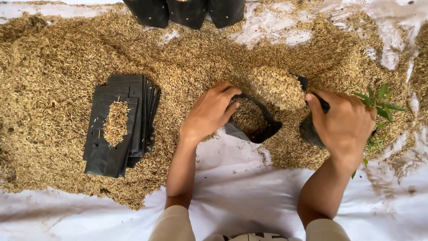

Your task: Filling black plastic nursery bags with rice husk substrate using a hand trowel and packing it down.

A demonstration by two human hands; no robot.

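Observation:
My left hand [209,111] holds open the rim of a small black plastic grow bag [261,129] that lies on the husk pile, partly filled with rice husk. My right hand [345,122] grips a black scoop-like container [312,129], heaped with rice husk [276,87] and tilted over the bag's mouth. A small green seedling [379,102] shows beside and behind my right hand.
A broad heap of rice husk [67,58] covers a white sheet [249,192]. A stack of flat black grow bags [118,125] with some husk on top lies to the left. Filled black bags [185,11] stand at the top edge.

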